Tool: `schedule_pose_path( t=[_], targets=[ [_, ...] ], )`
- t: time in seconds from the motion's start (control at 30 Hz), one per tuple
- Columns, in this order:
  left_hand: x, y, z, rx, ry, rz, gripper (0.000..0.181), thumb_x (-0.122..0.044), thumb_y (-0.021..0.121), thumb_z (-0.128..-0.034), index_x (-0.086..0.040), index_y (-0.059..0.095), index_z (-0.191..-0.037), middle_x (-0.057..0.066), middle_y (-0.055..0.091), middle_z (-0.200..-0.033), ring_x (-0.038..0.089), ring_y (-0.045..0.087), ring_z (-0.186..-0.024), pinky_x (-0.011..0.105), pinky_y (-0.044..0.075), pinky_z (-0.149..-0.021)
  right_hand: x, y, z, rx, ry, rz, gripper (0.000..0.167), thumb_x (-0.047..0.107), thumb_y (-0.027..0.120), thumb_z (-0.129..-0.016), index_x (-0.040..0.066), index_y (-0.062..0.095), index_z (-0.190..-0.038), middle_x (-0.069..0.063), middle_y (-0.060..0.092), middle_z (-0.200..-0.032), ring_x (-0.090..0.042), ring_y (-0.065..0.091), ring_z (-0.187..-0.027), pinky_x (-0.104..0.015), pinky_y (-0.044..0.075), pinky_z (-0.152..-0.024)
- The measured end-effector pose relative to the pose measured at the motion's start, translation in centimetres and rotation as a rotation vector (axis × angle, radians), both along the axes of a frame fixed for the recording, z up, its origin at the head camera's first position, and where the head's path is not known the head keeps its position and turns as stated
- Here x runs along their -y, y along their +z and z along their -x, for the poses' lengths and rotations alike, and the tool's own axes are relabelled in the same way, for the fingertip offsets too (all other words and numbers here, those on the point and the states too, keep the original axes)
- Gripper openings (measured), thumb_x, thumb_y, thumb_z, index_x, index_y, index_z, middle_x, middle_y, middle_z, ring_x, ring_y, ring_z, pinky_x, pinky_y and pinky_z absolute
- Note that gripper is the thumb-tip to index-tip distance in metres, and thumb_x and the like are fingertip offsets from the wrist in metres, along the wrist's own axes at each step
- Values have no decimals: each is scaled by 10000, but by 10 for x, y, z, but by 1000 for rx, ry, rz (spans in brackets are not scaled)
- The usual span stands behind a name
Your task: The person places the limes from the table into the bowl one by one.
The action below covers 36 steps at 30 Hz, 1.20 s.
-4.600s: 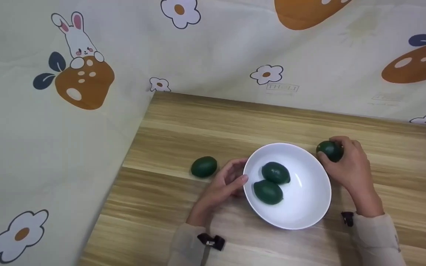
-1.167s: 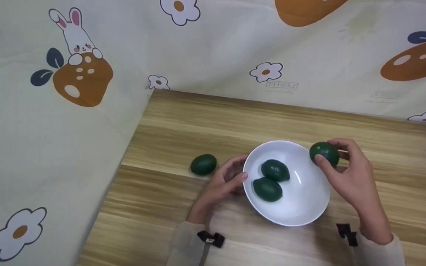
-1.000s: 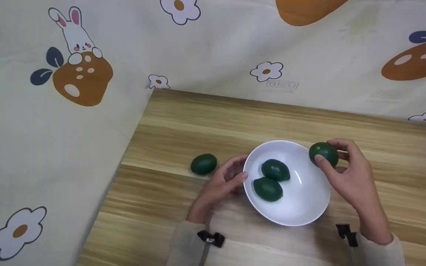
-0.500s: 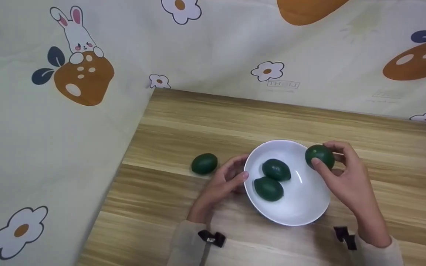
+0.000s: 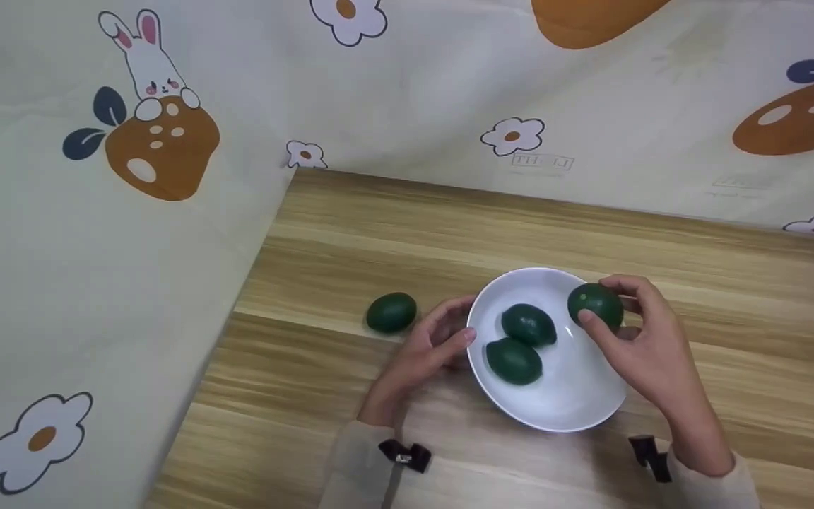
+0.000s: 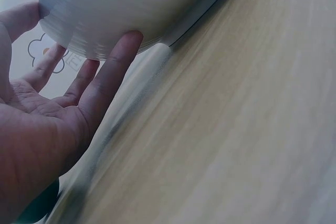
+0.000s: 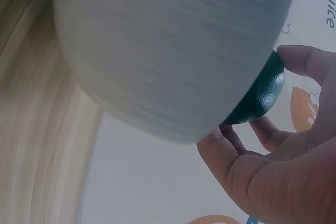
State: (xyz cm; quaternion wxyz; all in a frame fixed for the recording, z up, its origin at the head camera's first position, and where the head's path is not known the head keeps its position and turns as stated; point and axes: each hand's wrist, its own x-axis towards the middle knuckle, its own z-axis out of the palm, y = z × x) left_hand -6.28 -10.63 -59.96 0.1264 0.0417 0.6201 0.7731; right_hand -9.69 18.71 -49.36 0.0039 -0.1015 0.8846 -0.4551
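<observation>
While left hand (image 5: 429, 351) holds bowl (image 5: 569, 396), right hand (image 5: 651, 346) pinches lime (image 5: 594, 304)

As I observe remotely, I find the lime over the bowl's upper right, right of frame centre. Left thumb (image 5: 458, 341) and fingers (image 6: 107, 80) bear on the bowl's left. Two limes (image 5: 528, 324) touch inside; a fourth lime (image 5: 391, 313) lies on the table (image 5: 350, 233), just below frame centre.

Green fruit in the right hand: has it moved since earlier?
Yes, leftward: the held fruit was right of the white bowl, which stayed put; now it overlaps the bowl.
</observation>
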Motion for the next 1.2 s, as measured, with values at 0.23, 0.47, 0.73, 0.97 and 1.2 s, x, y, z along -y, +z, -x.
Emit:
schedule_pose_path(
  t=[0.23, 0.47, 0.73, 0.97, 1.2],
  targets=[
    [0, 1, 0, 4, 3, 13, 550, -213, 699, -1030, -140, 511, -1542, 93, 551, -1581, 249, 553, -1443, 306, 528, -1084, 4, 0, -2, -3, 18, -13, 530, 209, 826, -936, 40, 582, -1375, -154, 606, -1367, -411, 617, -1218, -75, 507, -813],
    [0, 1, 0, 22, 1, 27, 548, -240, 702, -1030, -168, 515, -1540, 64, 553, -1583, 232, 525, -1479, 346, 494, -1153, 9, 3, -6, -19, 21, -50, 530, 217, 836, -925, 64, 595, -1372, -138, 605, -1366, -388, 617, -1219, -66, 491, -832],
    [1, 0, 0, 46, 1, 7, 555, -255, 702, -1028, -177, 513, -1545, 85, 555, -1571, 247, 578, -1403, 314, 584, -953, 15, 6, -11, -41, 24, -95, 527, 242, 850, -909, 93, 614, -1356, -127, 610, -1355, -371, 625, -1230, -96, 501, -835],
    [1, -1, 0, 39, 2, 2, 535, -226, 690, -1035, -163, 517, -1537, 103, 570, -1548, 243, 605, -1356, 314, 602, -915, 20, 8, -18, -101, 38, -99, 510, 199, 874, -877, 97, 638, -1317, -86, 640, -1309, -293, 637, -1176, -117, 515, -821],
    [1, -1, 0, 25, 4, 15, 534, -224, 693, -1034, -152, 518, -1534, 90, 570, -1560, 232, 560, -1431, 309, 539, -1075, 25, 7, -24, -127, 54, -141, 524, 156, 878, -862, 106, 613, -1311, -76, 611, -1304, -247, 622, -1158, -441, 645, -858]
  ],
)
